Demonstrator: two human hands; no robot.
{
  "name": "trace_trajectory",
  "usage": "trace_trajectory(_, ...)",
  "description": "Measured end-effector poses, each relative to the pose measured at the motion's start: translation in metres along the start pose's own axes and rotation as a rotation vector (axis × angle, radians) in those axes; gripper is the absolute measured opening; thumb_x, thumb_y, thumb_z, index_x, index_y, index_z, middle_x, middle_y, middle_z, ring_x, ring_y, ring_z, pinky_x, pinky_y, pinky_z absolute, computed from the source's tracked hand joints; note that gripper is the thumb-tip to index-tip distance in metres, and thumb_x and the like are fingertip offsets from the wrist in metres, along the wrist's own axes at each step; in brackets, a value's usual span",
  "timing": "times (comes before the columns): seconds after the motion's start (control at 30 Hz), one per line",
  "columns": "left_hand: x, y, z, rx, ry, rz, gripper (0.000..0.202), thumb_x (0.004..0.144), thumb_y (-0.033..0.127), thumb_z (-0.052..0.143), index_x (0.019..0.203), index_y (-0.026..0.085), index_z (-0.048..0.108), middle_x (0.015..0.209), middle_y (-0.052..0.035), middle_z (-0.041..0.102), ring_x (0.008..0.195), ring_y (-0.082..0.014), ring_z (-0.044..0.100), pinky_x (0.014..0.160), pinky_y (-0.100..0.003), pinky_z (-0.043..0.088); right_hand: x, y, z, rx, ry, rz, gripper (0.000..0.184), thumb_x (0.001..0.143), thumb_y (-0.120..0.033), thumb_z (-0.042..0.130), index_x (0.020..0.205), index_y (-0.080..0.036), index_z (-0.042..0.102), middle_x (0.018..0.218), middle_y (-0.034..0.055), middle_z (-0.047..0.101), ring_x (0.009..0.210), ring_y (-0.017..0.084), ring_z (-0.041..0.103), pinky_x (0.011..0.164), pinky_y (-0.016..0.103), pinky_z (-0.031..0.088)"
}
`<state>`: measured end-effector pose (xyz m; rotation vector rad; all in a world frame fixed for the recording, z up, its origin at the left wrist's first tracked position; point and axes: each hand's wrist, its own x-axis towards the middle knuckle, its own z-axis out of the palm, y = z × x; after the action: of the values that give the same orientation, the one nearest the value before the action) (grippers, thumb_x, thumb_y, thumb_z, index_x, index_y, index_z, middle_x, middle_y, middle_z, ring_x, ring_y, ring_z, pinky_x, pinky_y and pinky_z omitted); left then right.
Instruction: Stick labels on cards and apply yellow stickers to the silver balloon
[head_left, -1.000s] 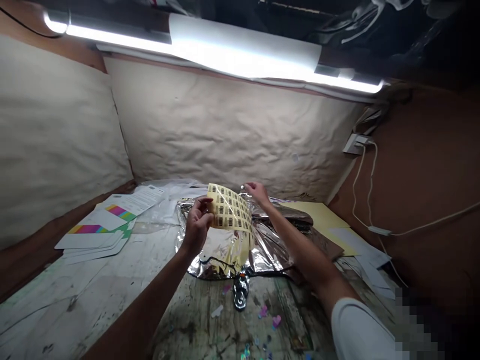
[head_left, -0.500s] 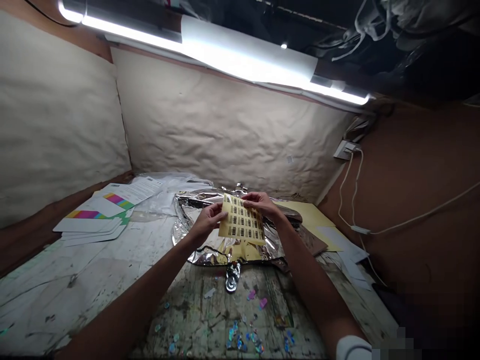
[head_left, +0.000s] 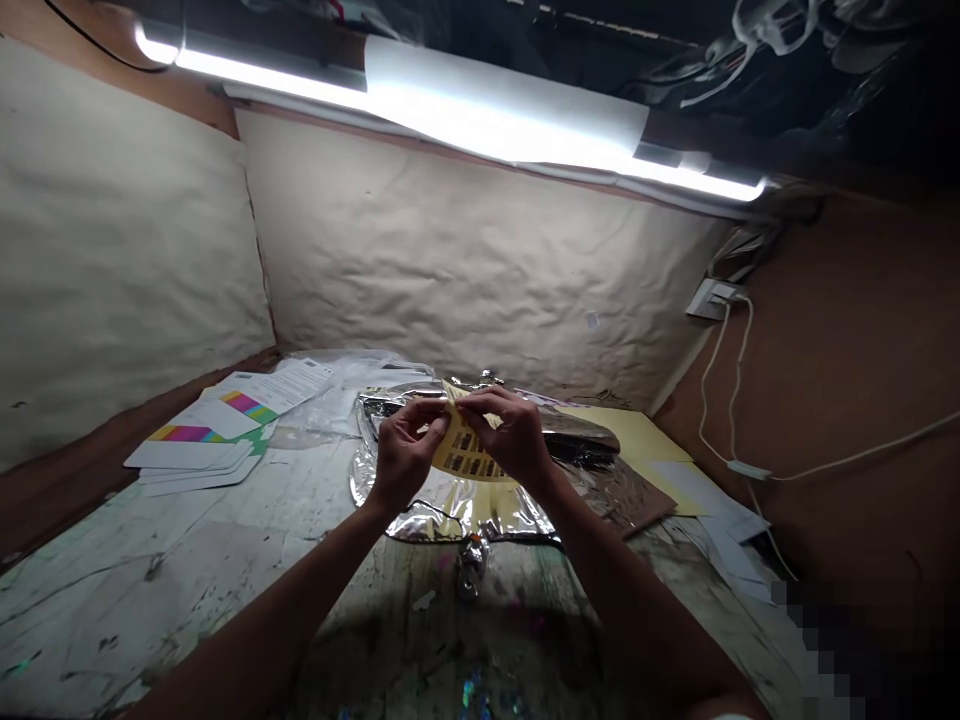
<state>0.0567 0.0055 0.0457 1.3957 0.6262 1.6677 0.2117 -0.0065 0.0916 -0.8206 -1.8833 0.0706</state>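
Scuffed surface [head_left: 232, 540], left hand [head_left: 406, 455] and right hand [head_left: 514, 435] fingers pinched together on the barcode sheet [head_left: 466, 458]; probably light, bendy, so grab edges.

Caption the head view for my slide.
Left hand and right hand meet at a printed yellow sheet above silvery foil on a worn table.

Left hand [head_left: 409, 450] and right hand [head_left: 511, 432] pinching yellow label sheet [head_left: 466, 460], silver foil [head_left: 439, 498] beneath

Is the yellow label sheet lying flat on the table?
No, the left hand and right hand hold the yellow label sheet up, visibly curved.
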Motion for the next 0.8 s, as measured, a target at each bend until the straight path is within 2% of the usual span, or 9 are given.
trace_trajectory(0.23, -0.009, 0.016, 0.002, 0.234, -0.056, 0.274, 0.017, 0.083, 0.017, 0.064, 0.099, 0.021, 0.070, 0.092, -0.0031, 0.064, 0.081, -0.0133, 0.062, 0.067, -0.021, 0.053, -0.001, -0.018, -0.014, -0.060, 0.048, -0.107, 0.016, 0.086, -0.018, 0.065, 0.098, -0.024, 0.073, 0.095, 0.0033, 0.073, 0.085, 0.016, 0.069, 0.077, 0.027, 0.054)
trace_trajectory(0.33, -0.010, 0.018, 0.004, 0.334, -0.064, 0.321, 0.020, 0.085, 0.017, 0.062, 0.103, 0.022, 0.071, 0.090, -0.0021, 0.062, 0.080, -0.0119, 0.061, 0.065, -0.020, 0.052, -0.004, -0.019, -0.014, -0.106, 0.052, -0.145, 0.014, 0.087, -0.019, 0.064, 0.097, -0.023, 0.073, 0.094, 0.0031, 0.074, 0.084, 0.015, 0.069, 0.076, 0.026, 0.055)
trace_trajectory(0.63, -0.002, 0.003, -0.001, 0.434, -0.135, 0.230, 0.024, 0.088, 0.019, 0.058, 0.107, 0.021, 0.073, 0.080, -0.0011, 0.053, 0.072, -0.0104, 0.054, 0.062, -0.019, 0.049, -0.008, 0.007, -0.011, -0.163, -0.007, -0.110, 0.014, 0.088, -0.018, 0.061, 0.095, -0.021, 0.072, 0.091, 0.0037, 0.074, 0.081, 0.015, 0.069, 0.074, 0.025, 0.054)
trace_trajectory(0.8, -0.002, -0.009, -0.003, 0.368, -0.189, 0.090, 0.024, 0.088, 0.027, 0.060, 0.108, 0.022, 0.073, 0.082, -0.0018, 0.053, 0.073, -0.0109, 0.054, 0.060, -0.019, 0.049, -0.010, 0.023, -0.013, -0.153, -0.052, -0.067, 0.013, 0.088, -0.018, 0.061, 0.095, -0.021, 0.072, 0.091, 0.0039, 0.073, 0.081, 0.015, 0.069, 0.075, 0.026, 0.054)
